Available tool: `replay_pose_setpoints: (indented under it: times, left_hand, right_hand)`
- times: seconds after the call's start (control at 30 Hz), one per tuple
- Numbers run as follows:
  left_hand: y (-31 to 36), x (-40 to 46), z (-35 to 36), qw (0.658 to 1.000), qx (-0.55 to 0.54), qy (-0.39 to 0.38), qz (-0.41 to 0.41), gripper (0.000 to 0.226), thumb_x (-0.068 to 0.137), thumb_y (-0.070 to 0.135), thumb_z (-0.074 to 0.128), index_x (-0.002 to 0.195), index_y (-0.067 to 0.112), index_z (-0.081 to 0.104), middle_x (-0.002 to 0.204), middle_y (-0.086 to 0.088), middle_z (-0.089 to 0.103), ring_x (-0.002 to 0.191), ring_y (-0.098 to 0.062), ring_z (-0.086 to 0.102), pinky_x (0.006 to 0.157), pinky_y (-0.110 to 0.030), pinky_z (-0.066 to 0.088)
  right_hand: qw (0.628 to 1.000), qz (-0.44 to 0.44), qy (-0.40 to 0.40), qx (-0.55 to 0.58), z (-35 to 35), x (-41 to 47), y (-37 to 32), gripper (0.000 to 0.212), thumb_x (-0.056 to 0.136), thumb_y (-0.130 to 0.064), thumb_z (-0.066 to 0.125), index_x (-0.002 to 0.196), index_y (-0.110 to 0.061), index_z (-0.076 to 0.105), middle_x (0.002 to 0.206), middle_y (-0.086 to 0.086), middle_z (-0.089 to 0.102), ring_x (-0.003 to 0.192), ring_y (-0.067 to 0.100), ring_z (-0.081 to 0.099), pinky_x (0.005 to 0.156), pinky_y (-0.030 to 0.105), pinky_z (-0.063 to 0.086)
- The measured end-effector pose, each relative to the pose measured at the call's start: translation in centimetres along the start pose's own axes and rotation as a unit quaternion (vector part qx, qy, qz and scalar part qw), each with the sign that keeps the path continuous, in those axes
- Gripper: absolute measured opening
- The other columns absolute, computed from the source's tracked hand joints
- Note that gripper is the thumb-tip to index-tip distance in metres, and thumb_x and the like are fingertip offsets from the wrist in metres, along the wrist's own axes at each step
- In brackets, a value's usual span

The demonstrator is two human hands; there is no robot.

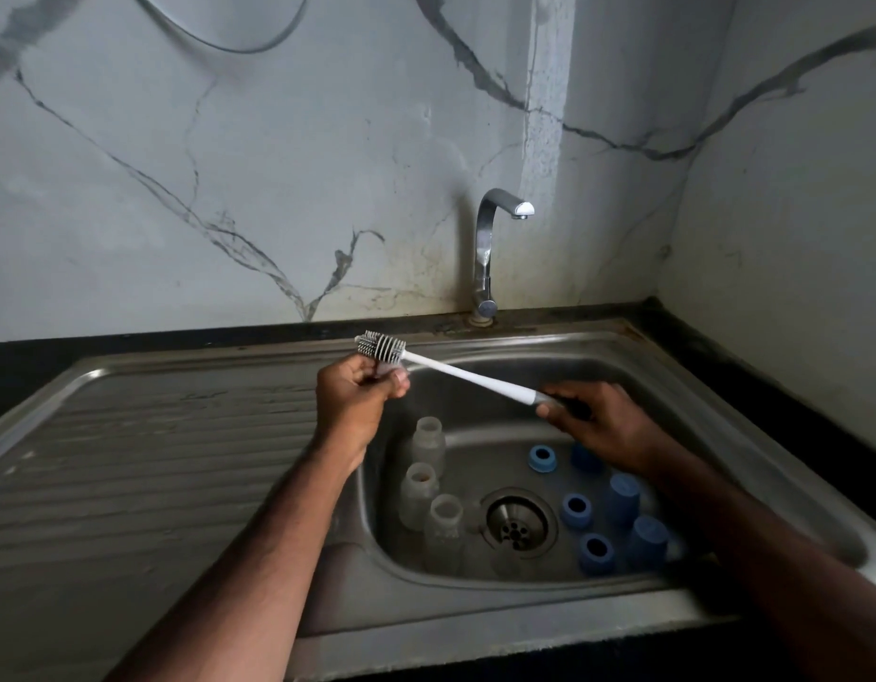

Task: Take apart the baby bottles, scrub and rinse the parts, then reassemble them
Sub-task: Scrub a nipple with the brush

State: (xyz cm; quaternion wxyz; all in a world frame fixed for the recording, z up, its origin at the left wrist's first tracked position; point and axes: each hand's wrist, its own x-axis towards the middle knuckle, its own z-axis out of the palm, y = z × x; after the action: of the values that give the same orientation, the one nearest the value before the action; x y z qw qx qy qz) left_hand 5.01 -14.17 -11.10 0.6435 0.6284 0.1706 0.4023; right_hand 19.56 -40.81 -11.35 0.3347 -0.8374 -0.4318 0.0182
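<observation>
My right hand [588, 415] grips the handle of a white bottle brush [468, 375], whose grey bristle head [380, 348] rests against my left hand [359, 391]. The left hand is closed around a small clear part [385, 370], mostly hidden by the fingers. Three clear bottle bodies [428, 443] [417, 494] [444, 531] stand upright in the left of the sink basin [475, 435]. Several blue collars [542, 458] and blue caps [623, 499] lie in the basin's right half.
A chrome tap [490, 248] rises behind the basin, with no water running. The round drain [518, 524] sits mid-basin. A ribbed steel draining board [155, 460] spreads to the left. Marble-look walls close in behind and on the right.
</observation>
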Motion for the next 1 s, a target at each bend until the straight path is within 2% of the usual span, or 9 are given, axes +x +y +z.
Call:
replay_pose_setpoints:
  times: [0.07,0.17,0.27,0.37,0.5,0.67,0.83,0.93,1.0]
  left_hand:
    - [0.3,0.3,-0.5,0.999,0.006,0.037,0.002,0.02,0.075,-0.014,0.076,0.089,-0.002,0.069,0.075,-0.01,0.073,0.063,-0.017,0.065,0.066,-0.026,0.056]
    - [0.5,0.7,-2.0,0.996,0.012,0.088,-0.002,0.028,0.073,-0.007,0.081,0.096,0.004,0.07,0.084,-0.01,0.076,0.071,-0.017,0.069,0.07,-0.026,0.058]
    - [0.2,0.4,-1.4,0.998,0.058,0.037,0.009,0.026,0.07,-0.009,0.081,0.085,0.011,0.073,0.077,-0.006,0.075,0.067,-0.018,0.066,0.068,-0.03,0.057]
    - [0.2,0.2,-0.3,0.999,0.035,0.028,-0.001,0.026,0.071,-0.015,0.078,0.089,0.002,0.071,0.084,-0.016,0.073,0.072,-0.021,0.068,0.066,-0.026,0.059]
    - [0.9,0.4,-1.4,0.997,-0.044,0.058,-0.027,0.02,0.079,-0.016,0.071,0.089,0.001,0.067,0.078,-0.012,0.072,0.069,-0.018,0.07,0.068,-0.027,0.061]
    - [0.2,0.0,-0.4,1.0,0.016,0.016,-0.008,0.027,0.071,-0.015,0.078,0.085,0.007,0.07,0.081,-0.012,0.074,0.075,-0.026,0.069,0.069,-0.032,0.061]
    - [0.6,0.6,-1.3,0.996,0.044,0.071,0.012,0.038,0.069,-0.005,0.085,0.101,0.006,0.069,0.09,-0.012,0.075,0.082,-0.021,0.072,0.081,-0.035,0.059]
    - [0.3,0.1,-1.1,0.996,0.08,0.021,0.015,0.032,0.069,-0.005,0.085,0.098,0.003,0.073,0.092,-0.013,0.076,0.088,-0.026,0.073,0.084,-0.04,0.058]
    - [0.2,-0.2,-0.4,0.998,0.067,-0.005,0.019,0.03,0.069,-0.006,0.084,0.096,0.001,0.074,0.093,-0.014,0.077,0.086,-0.026,0.073,0.083,-0.038,0.058]
  right_hand:
    - [1.0,0.015,0.011,0.0,-0.4,-0.1,0.5,0.026,0.095,-0.046,0.06,0.116,-0.033,0.066,0.095,-0.013,0.065,0.086,-0.001,0.063,0.074,0.021,0.048]
    - [0.999,0.035,0.025,0.018,-1.4,-0.6,1.5,0.033,0.092,-0.048,0.063,0.12,-0.032,0.067,0.107,-0.011,0.069,0.097,0.003,0.065,0.087,0.034,0.056]
    - [1.0,0.017,0.0,0.01,-1.0,-0.6,0.6,0.032,0.091,-0.052,0.062,0.116,-0.034,0.068,0.103,-0.011,0.069,0.094,0.003,0.066,0.086,0.038,0.058]
    - [1.0,0.017,-0.014,0.007,-0.5,-0.4,0.0,0.029,0.093,-0.05,0.061,0.117,-0.035,0.067,0.104,-0.011,0.069,0.096,0.004,0.066,0.088,0.038,0.057]
    - [0.997,0.055,0.021,0.049,-2.3,-1.1,0.8,0.027,0.095,-0.039,0.062,0.119,-0.028,0.067,0.109,-0.006,0.069,0.099,0.008,0.066,0.09,0.037,0.056]
    - [0.999,0.039,-0.009,0.012,-0.9,-0.6,0.2,0.035,0.091,-0.052,0.06,0.122,-0.036,0.065,0.109,-0.013,0.067,0.099,0.002,0.064,0.089,0.034,0.055]
    - [0.998,0.051,0.009,0.038,-2.3,-1.1,0.2,0.029,0.096,-0.039,0.061,0.121,-0.027,0.067,0.109,-0.007,0.069,0.098,0.005,0.065,0.09,0.035,0.055]
    - [0.999,0.022,-0.005,0.036,-1.4,-0.9,-0.1,0.023,0.094,-0.042,0.062,0.114,-0.033,0.067,0.101,-0.011,0.069,0.091,-0.001,0.065,0.081,0.028,0.054]
    - [0.999,0.019,-0.006,0.032,-0.9,-0.7,-0.1,0.019,0.094,-0.043,0.063,0.112,-0.037,0.067,0.098,-0.012,0.069,0.089,-0.004,0.065,0.079,0.026,0.053]
